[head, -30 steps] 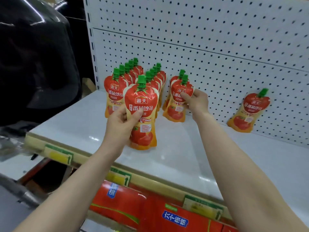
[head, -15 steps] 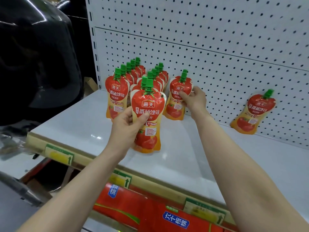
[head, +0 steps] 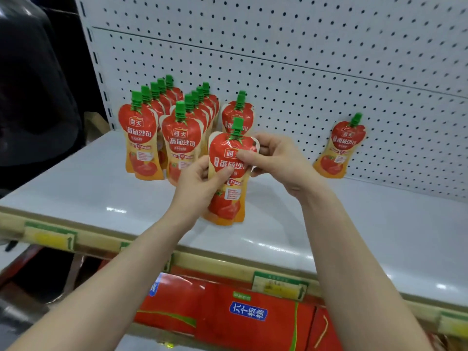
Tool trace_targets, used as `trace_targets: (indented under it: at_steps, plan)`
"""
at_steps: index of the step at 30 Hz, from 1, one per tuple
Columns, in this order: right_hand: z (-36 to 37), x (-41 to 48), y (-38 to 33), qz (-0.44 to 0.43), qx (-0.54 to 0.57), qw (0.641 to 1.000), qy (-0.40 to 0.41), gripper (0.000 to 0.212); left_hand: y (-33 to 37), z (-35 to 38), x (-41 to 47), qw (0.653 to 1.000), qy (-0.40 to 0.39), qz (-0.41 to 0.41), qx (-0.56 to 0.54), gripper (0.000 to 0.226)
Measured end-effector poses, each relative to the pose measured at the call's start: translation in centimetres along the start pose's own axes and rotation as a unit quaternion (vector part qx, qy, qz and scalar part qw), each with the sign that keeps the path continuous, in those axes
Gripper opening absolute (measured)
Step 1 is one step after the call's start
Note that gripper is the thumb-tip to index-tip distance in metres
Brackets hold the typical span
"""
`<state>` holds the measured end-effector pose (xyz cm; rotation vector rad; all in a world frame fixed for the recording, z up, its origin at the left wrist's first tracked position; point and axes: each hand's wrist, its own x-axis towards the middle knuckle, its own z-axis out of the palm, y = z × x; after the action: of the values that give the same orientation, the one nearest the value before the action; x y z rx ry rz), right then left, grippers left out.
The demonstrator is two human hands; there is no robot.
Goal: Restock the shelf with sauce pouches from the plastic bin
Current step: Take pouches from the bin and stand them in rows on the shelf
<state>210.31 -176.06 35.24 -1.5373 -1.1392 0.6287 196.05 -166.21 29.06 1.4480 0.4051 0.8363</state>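
Your left hand (head: 200,183) grips the left edge of a tomato sauce pouch (head: 229,198), and your right hand (head: 281,160) pinches its upper right corner. You hold it upright over the white shelf (head: 354,224), just in front of the standing rows of pouches (head: 182,140). A lone pouch (head: 339,150) leans on the pegboard (head: 329,59), well to the right.

Some fourteen green-capped sauce pouches (head: 229,173); one white shelf (head: 76,188).

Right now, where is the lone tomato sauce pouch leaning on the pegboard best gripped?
Probably the shoulders of the leaning pouch, just below its green cap, pinched from the front and above. Its back rests on the pegboard and its base on the shelf, so only front and side edges are free.
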Motion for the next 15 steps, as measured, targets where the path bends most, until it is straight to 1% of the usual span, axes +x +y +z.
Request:
trace_targets:
  at_steps: [2,4,7,10,12,15]
  plan:
    - [-0.6,-0.3,0.5,-0.002,0.001,1.0,0.009,0.013,-0.7,0.5,-0.1,1.0,-0.015,-0.008,0.005,0.026]
    - [-1.4,-0.2,1.0,0.004,-0.002,1.0,0.031,0.012,-1.3,0.6,-0.1,0.999,-0.022,-0.002,0.037,0.034]
    - [-2.5,0.6,1.8,0.017,0.0,0.995,0.094,0.011,-2.6,0.2,-0.1,0.991,-0.014,-0.007,0.132,0.047]
    - [-2.9,2.4,2.8,0.017,-0.007,0.99,0.138,0.008,-3.9,0.3,0.2,0.973,-0.024,-0.02,0.227,0.054]
    - [-2.8,4.0,3.4,0.007,-0.017,0.988,0.153,0.011,-4.7,0.7,1.0,0.962,-0.041,-0.037,0.267,0.056]
    - [-2.2,6.4,4.0,-0.013,-0.018,0.989,0.149,0.008,-5.4,1.1,2.4,0.951,-0.051,-0.063,0.298,0.058]
